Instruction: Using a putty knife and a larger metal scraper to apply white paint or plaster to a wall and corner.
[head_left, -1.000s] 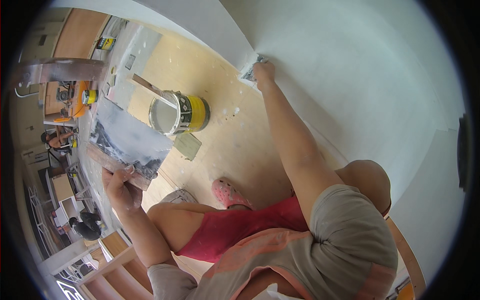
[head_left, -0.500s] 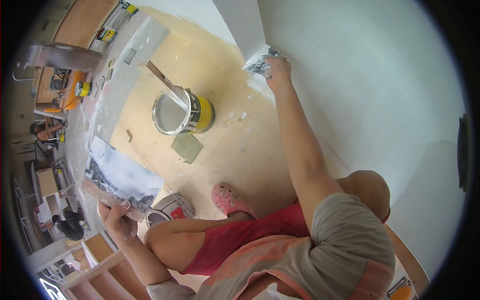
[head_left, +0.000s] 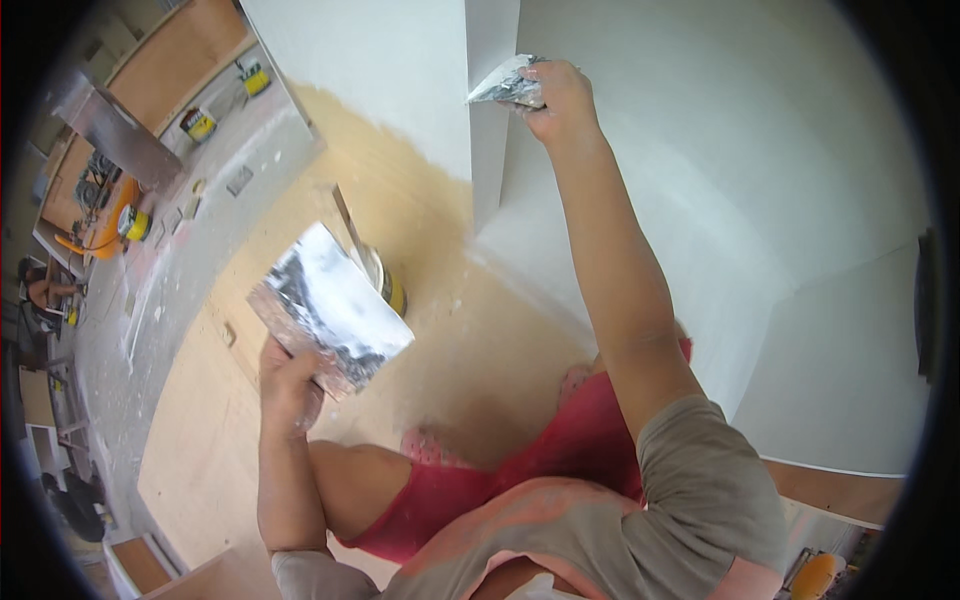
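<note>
My left hand (head_left: 290, 392) is closed round the brown grip edge of a wide plastering blade (head_left: 345, 300). White putty with dark smears lies across that blade. It hangs in front of a paint bucket (head_left: 396, 292), covering most of it; a wooden stick (head_left: 348, 216) stands up out of the bucket. Up and to the right, my right hand (head_left: 563, 102) grips a putty-smeared putty knife (head_left: 508, 84). The knife's left tip reaches across the narrow edge of a white panel (head_left: 486, 150); whether it presses on the surface I cannot tell.
A large white surface (head_left: 700, 200) fills the right side. Tan board (head_left: 240, 400) lies under my feet. On the grey floor (head_left: 200, 235) at left are yellow-and-black cans (head_left: 198, 124), an orange machine (head_left: 110, 240) and a brown board (head_left: 125, 135). A person (head_left: 48, 290) sits at the far left.
My right hand with the putty knife has moved up along the panel edge. My left hand has brought the plastering blade up and to the right, over the bucket. The view has shifted.
</note>
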